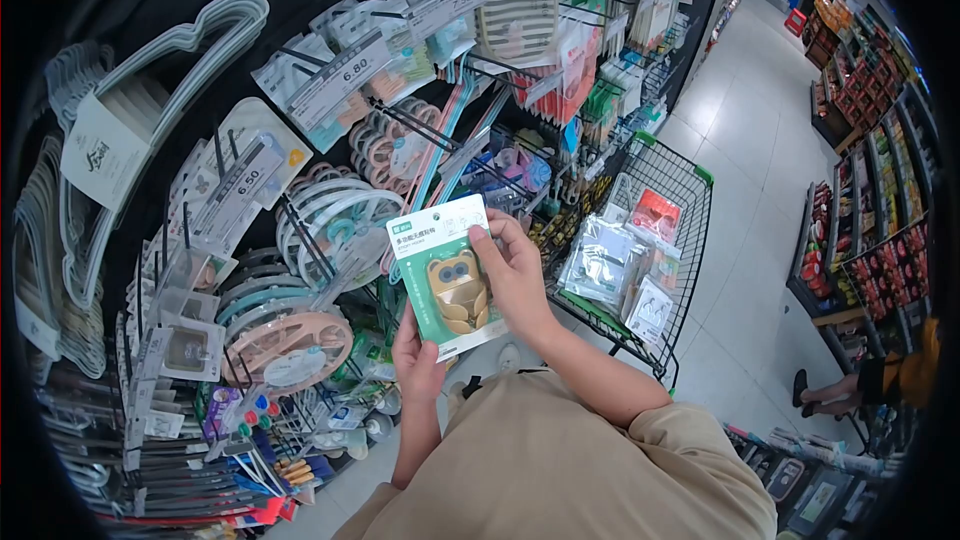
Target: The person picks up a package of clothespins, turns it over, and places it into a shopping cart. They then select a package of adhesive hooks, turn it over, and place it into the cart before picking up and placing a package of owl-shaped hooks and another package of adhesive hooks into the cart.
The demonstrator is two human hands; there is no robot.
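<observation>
Both hands hold a green-and-white carded hook pack (pixel 443 285) in front of my chest, tilted with its printed front facing me. A brown bear-shaped hook shows under its clear plastic. My left hand (pixel 420 362) grips the lower left edge, with the thumb in front and most fingers hidden behind the card. At the upper right edge, my right hand (pixel 516 270) has its thumb on the printed front and its fingers curled behind. Just beyond the pack, round drying hangers (pixel 345 215) hang on rack hooks.
A black wire shopping cart (pixel 690 250) with several packaged goods (pixel 600 260) stands ahead on the right. Clothes hangers (pixel 170 50) and price tags (pixel 345 75) crowd the left rack. Across the aisle floor (pixel 745 140), shelves hold goods; a person's legs (pixel 830 395) show there.
</observation>
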